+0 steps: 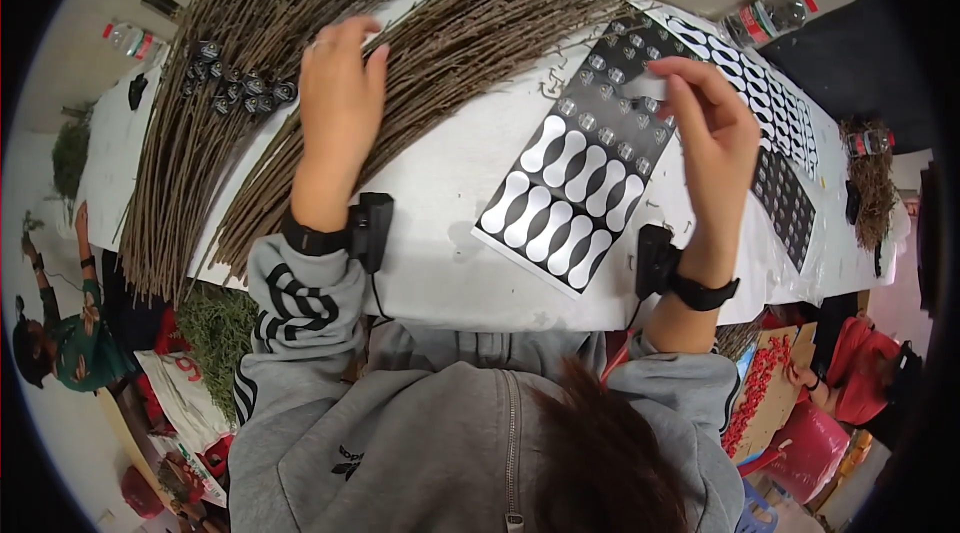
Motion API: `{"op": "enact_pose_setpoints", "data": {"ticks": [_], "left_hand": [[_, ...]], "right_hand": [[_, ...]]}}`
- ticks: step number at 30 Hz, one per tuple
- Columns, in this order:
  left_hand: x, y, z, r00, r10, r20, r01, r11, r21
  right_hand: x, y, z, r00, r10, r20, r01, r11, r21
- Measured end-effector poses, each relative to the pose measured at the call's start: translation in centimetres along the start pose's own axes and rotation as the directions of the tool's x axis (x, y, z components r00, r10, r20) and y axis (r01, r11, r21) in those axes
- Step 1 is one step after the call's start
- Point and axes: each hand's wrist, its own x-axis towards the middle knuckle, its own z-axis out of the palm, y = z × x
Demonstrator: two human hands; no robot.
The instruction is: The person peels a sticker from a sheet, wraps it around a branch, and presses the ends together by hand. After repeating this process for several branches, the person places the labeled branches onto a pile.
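Note:
My left hand point(340, 98) is over the right-hand bundle of thin brown twigs point(450, 43). Its thumb stands apart from the bent fingers, and nothing shows between them. My right hand point(715, 128) pinches a small, pale, see-through sticker point(648, 86) between thumb and forefinger. It hovers above the right edge of a label sheet point(590, 178). The sheet's near part shows rows of white dumbbell shapes on black; small round-marked labels cover its farther part. Another twig bundle point(190, 163) lies to the left, with a cluster of dark tags point(235, 88) on its stems.
More label sheets point(785, 98) lie at the right on the white table point(430, 263). Plastic bottles stand at the far left point(130, 40) and far right point(770, 18). Green sprigs point(215, 333) are at my left. People sit at both sides, one by red berries point(765, 388).

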Motion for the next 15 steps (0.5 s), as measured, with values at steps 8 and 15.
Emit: {"op": "enact_pose_setpoints", "data": {"ticks": [8,15], "left_hand": [[-0.8,-3.5,-1.8,0.971,-0.126,0.201,0.147,0.985,-0.092],[2.4,0.7,-5.6,0.950,-0.244,0.193,0.305,0.850,-0.429]], "right_hand": [[0.9,2.7,5.5,0.978,0.182,0.107,-0.210,0.885,0.415],[0.4,5.0,4.7,0.977,0.208,0.053,-0.193,0.744,0.640]]}}
